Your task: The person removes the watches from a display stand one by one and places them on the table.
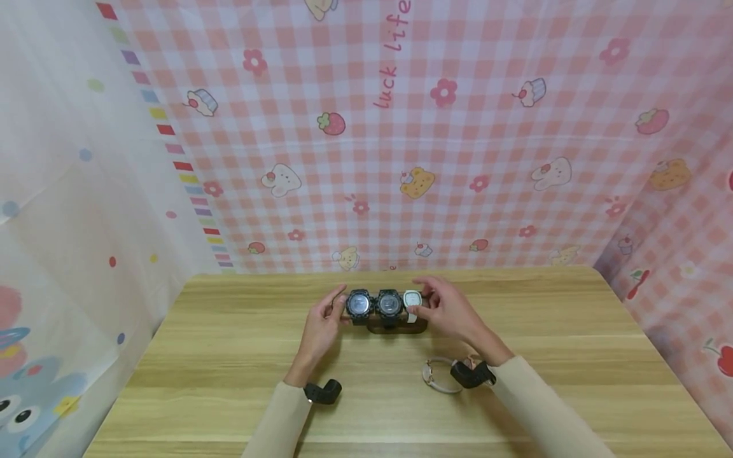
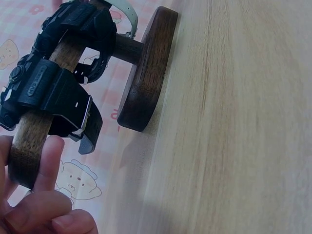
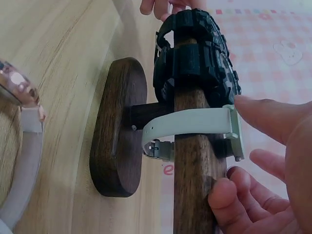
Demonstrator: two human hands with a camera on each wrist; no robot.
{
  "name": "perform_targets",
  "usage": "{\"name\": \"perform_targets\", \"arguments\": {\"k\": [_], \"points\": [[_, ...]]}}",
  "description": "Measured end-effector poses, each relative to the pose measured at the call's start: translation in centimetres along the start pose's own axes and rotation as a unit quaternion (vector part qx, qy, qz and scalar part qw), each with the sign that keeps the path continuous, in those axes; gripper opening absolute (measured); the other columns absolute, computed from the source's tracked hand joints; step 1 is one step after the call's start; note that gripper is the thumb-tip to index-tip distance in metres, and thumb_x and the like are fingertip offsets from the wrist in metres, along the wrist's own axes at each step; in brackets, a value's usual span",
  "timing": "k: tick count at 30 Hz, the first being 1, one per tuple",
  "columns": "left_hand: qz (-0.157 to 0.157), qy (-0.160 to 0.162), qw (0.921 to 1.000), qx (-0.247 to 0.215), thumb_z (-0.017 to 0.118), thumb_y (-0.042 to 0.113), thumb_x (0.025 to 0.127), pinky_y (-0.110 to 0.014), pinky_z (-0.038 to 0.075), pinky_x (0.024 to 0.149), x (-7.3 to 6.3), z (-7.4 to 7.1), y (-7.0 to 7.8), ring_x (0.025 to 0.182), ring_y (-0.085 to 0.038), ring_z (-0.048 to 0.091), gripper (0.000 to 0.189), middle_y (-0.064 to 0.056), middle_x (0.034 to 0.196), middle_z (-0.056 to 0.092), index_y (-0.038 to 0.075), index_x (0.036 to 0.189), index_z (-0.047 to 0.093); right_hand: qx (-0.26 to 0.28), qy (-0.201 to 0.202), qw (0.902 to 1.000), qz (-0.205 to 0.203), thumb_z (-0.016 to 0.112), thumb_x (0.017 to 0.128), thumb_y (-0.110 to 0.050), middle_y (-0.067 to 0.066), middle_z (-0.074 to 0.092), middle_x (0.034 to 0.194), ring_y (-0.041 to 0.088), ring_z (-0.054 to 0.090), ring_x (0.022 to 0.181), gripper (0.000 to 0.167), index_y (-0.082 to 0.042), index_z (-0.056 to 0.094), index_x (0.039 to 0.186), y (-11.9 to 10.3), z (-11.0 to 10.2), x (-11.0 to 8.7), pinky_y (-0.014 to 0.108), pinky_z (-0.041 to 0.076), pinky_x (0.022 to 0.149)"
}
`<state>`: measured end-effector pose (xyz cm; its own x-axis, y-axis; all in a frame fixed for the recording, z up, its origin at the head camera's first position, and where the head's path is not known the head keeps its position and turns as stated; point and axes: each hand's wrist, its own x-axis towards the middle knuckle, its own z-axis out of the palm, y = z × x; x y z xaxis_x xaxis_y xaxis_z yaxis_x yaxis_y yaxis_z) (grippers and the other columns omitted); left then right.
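Note:
A dark wooden T-shaped watch stand (image 1: 420, 327) stands on the table, carrying two black digital watches (image 1: 359, 304) and a pale mint watch (image 1: 412, 298) side by side along its bar. My left hand (image 1: 322, 327) grips the bar's left end, with fingers (image 2: 51, 163) curled by its tip beside the nearest black watch. At the right end, my right hand (image 1: 452, 310) holds the mint watch, its thumb (image 3: 265, 114) against the face's edge and other fingers by the bar. The mint strap loops around the bar; its buckle hangs beneath.
A white-strapped watch with rose-gold parts (image 1: 428, 374) lies on the wooden table (image 1: 240, 356) near my right wrist. Another rose-gold piece beside it is partly hidden by the black wrist camera (image 1: 472, 375). A pink checked cloth (image 1: 366, 159) hangs behind the table.

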<state>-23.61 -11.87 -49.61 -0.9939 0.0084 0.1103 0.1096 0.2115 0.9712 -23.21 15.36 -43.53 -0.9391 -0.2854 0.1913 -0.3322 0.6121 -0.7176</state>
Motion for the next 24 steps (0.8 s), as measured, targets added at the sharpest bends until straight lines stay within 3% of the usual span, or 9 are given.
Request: {"name": "perform_targets", "arguments": {"k": [8,16,24], "points": [[-0.004,0.006,1.0,0.003,0.054,0.02,0.104,-0.033,0.054,0.06,-0.01,0.09,0.13,0.078,-0.04,0.07,0.037,-0.017,0.099,0.073,0.019,0.14,0.057,0.025,-0.019,0.9993,0.019,0.079,0.086,-0.023,0.006,0.058,0.096,0.015,0.051,0.074,0.053,-0.005,0.06,0.132,0.31,0.11,0.48,0.026,0.045,0.065],[-0.001,0.002,1.0,0.003,0.054,0.021,0.104,-0.032,0.055,0.062,0.06,0.11,0.03,0.077,-0.037,0.07,0.038,-0.019,0.102,0.072,0.015,0.141,0.056,0.053,-0.017,0.9971,0.051,0.078,0.086,-0.02,0.004,0.059,0.09,0.015,0.052,0.074,0.047,-0.005,0.062,0.128,0.36,0.24,0.8,0.026,0.045,0.065],[0.001,0.008,0.9999,0.007,0.054,0.023,0.104,-0.031,0.053,0.059,0.02,0.08,-0.04,0.076,-0.036,0.07,0.039,-0.017,0.095,0.073,0.014,0.142,0.056,0.054,-0.013,0.9975,0.043,0.079,0.085,-0.016,0.004,0.061,0.089,0.015,0.051,0.074,0.044,-0.004,0.066,0.124,0.14,0.52,0.79,0.025,0.044,0.065]]}}
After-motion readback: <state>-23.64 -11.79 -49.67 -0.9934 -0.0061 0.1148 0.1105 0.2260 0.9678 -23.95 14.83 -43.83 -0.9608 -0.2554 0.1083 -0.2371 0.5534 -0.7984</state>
